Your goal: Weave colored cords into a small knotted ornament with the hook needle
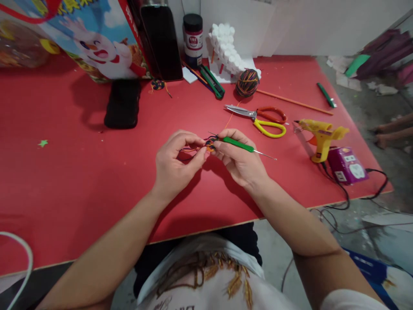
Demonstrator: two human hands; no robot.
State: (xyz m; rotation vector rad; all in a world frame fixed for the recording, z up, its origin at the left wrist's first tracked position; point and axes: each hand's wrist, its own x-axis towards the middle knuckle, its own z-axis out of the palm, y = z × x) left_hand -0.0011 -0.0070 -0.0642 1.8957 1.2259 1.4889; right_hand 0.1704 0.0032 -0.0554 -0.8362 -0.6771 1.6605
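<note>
Between my fingertips, over the red table, is a small piece of multicoloured crochet (pixel 211 143). My left hand (pixel 179 161) pinches its left side, and loose strands trail back under the fingers. With my right hand (pixel 240 157) I grip a green-handled crochet hook (pixel 238 144), its bare metal end pointing right and down, while the fingertips touch the crochet. A thin orange strand runs from the work up toward a ball of variegated yarn (pixel 247 82). Exactly how the hook's left end meets the stitches is too small to tell.
Scissors (pixel 258 118) lie beyond my right hand, with a yellow glue gun (pixel 322 135) and a purple box (pixel 347 165) farther right. A black phone (pixel 122 104), a green cutter (pixel 211 82), a jar (pixel 192 41) and a wooden stick (pixel 295 102) are toward the back.
</note>
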